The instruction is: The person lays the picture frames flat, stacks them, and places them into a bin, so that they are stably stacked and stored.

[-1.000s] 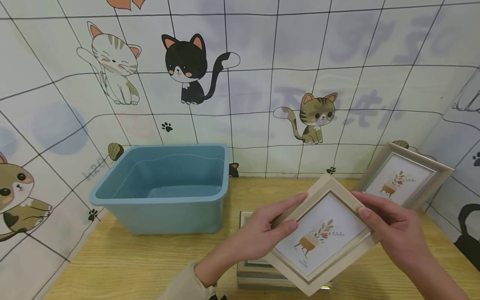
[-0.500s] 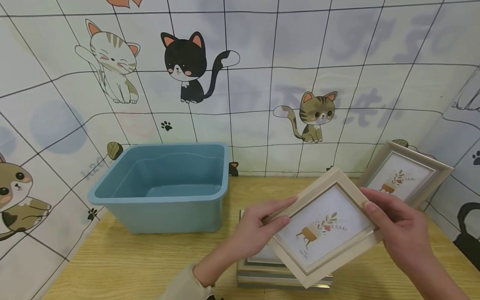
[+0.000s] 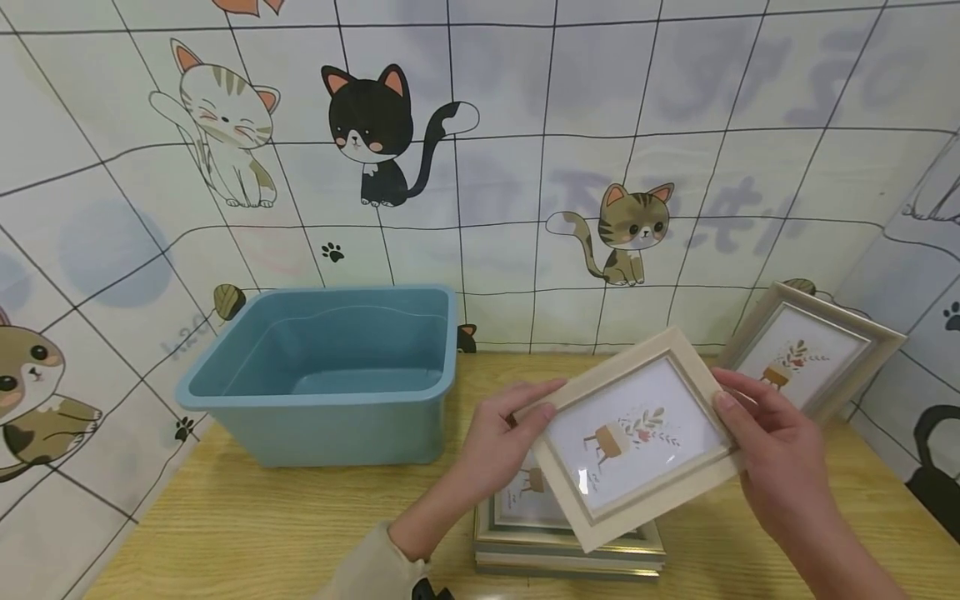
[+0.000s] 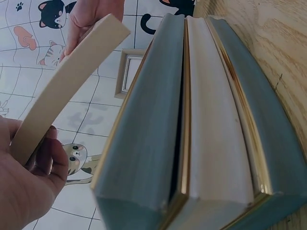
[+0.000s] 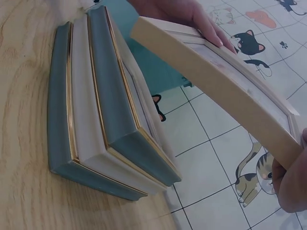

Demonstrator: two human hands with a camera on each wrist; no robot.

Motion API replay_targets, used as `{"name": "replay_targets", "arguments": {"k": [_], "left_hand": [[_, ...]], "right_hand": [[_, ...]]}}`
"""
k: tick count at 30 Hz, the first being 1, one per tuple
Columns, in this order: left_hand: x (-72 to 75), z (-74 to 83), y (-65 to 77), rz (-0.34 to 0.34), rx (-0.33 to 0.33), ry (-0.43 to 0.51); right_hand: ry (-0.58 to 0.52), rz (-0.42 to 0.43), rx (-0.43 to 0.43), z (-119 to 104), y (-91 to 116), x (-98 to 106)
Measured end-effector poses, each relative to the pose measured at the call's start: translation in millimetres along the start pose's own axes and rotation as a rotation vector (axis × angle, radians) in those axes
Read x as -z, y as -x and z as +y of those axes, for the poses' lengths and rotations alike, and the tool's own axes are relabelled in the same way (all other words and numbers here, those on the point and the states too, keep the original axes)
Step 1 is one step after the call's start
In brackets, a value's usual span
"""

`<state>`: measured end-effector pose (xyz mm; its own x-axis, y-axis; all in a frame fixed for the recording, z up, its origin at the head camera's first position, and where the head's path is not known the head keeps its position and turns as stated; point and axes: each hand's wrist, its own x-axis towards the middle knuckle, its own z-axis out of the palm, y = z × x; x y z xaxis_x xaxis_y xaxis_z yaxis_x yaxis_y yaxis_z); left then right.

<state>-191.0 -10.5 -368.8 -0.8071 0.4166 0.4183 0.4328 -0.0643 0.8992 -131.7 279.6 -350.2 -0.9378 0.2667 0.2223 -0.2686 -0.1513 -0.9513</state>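
Both hands hold a pale wooden picture frame (image 3: 592, 525) tilted in mid-air, its face with a potted-plant print turned up toward the head camera. My left hand (image 3: 491, 437) pinches its left side, thumb on the front. On the opposite side, my right hand (image 3: 780, 458) grips the edge, thumb also in front. Below the held frame lies a stack of picture frames (image 3: 570, 558), partly covered by it. In the left wrist view the stack (image 4: 139, 124) shows grey-green and whitish sides with gold trim.
A blue plastic bin (image 3: 322, 433) stands at the left on the wooden table (image 3: 225, 525). Another beige picture frame (image 3: 862, 358) leans at the back right. A black object (image 3: 933, 483) is at the far right edge. Cat-printed sheeting (image 3: 510, 275) covers the walls.
The held frame has turned clockwise to a less diamond-like tilt and moved slightly left and up. My left hand has shifted left along with it, uncovering more of the stack.
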Motion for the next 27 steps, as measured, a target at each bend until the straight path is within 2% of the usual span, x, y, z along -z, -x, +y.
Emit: {"name": "replay_targets", "arguments": {"k": [4,8,10,12,16,18,22,27], "left_hand": [[1.4,-1.9,-0.9,0.019,0.039,0.002],[3.4,-5.3,-2.1,0.066,0.066,-0.022],[4.6,-6.8,-3.1,0.098,0.083,-0.041],[6.3,-8.2,-4.6,0.130,0.098,-0.049],[11.1,-10.7,-7.6,0.199,0.122,-0.097],[13.9,-12.8,-8.1,0.219,0.130,-0.129],[18.5,-20.1,-7.6,0.217,0.162,-0.181],[24.0,-30.5,-3.8,0.173,0.190,-0.213]], "right_hand": [[-0.046,0.020,-0.044,5,0,1],[0.065,0.050,-0.034,11,5,-3],[0.159,0.047,-0.019,14,8,-3],[0.314,0.026,0.007,15,10,-1],[0.613,-0.060,0.011,18,13,0],[0.702,-0.110,-0.023,20,15,0],[0.699,-0.184,-0.138,23,20,-2],[0.583,-0.256,-0.291,27,24,-1]]}}
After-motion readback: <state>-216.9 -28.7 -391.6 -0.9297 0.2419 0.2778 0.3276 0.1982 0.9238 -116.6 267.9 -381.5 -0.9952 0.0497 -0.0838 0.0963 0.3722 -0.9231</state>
